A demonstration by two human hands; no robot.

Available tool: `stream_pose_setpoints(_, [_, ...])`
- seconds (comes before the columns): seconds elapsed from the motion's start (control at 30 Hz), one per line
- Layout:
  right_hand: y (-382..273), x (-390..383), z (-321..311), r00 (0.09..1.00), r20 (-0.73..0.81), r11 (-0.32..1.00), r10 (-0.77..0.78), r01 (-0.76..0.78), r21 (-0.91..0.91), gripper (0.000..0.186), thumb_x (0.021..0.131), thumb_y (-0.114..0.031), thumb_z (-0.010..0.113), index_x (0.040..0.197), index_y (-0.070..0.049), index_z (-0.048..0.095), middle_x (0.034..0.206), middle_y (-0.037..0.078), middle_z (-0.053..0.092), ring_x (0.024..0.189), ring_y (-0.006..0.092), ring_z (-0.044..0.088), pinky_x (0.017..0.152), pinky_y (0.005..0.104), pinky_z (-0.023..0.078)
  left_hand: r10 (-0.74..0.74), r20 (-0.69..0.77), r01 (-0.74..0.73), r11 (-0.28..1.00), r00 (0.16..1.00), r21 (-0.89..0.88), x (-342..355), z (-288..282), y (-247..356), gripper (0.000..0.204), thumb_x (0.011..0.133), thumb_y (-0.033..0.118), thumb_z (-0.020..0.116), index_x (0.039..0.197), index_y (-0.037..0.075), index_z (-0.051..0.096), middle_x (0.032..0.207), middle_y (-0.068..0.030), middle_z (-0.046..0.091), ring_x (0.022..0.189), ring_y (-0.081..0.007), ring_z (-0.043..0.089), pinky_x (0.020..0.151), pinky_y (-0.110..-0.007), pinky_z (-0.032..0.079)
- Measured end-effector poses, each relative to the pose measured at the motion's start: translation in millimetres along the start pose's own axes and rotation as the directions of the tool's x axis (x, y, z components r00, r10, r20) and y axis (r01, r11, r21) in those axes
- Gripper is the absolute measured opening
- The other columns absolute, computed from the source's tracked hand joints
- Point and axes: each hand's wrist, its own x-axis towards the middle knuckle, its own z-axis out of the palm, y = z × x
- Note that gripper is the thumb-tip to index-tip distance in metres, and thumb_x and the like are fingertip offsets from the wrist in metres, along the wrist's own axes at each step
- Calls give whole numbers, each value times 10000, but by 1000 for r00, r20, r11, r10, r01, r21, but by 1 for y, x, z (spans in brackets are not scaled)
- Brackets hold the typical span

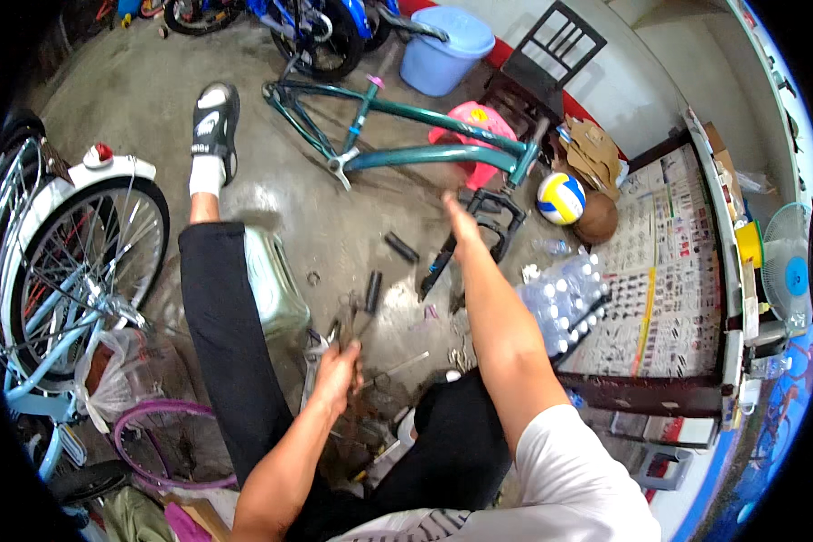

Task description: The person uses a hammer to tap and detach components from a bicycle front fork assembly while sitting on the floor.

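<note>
A dark green bicycle frame [406,161] stands on the concrete floor ahead of me, without wheels. At its right end is a black fork [512,219]. My right hand [461,226] is at the near leg of this fork, closed around it as far as the fingers show. Lower down, between my legs, my left hand [337,375] is closed just above the floor among metal tools; what it grips is partly hidden. Beside it lies a wrench [313,355]. Two short black tubes, one black tube [373,292] near the left hand and another black tube [402,247], lie farther out.
A pale green stool [275,282] stands by my left leg. Bicycles with a large wheel [86,271] and a purple rim [135,432] crowd the left. To the right are bottled water [560,303], a ball [561,198] and a paper-covered table [659,262]; a blue bucket [444,54] stands behind.
</note>
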Motion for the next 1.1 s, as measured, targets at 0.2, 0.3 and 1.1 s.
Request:
stream_pose_setpoints(0.2, [35,-10,43,986,-166,967,-29,-14,-256,545,795,-444,722,1169,-49,695,1213,219,670,1174,357,621,1002,413,468,-111,-148,128,985,983,112,15,-23,-21,258,1010,298,582,1028,59,487,714,-26,527,512,-147,524,434,-332,364])
stream_pose_setpoints(0.3, [26,4,14,963,-239,939,-123,35,-342,438,813,-425,689,1062,-68,737,1111,220,704,1097,383,651,959,434,498,-192,-179,206,976,965,68,29,-9,-22,251,1014,317,584,1053,80,512,736,-22,542,532,-145,517,437,-334,362])
stream_pose_setpoints(1.1, [90,216,-26,968,-59,652,242,-118,749,513,836,-514,714,1119,-100,604,939,8,522,785,150,489,734,376,429,-404,-226,434,895,887,102,57,11,-46,299,974,347,645,1089,87,550,722,-38,556,540,-160,513,471,-353,367])
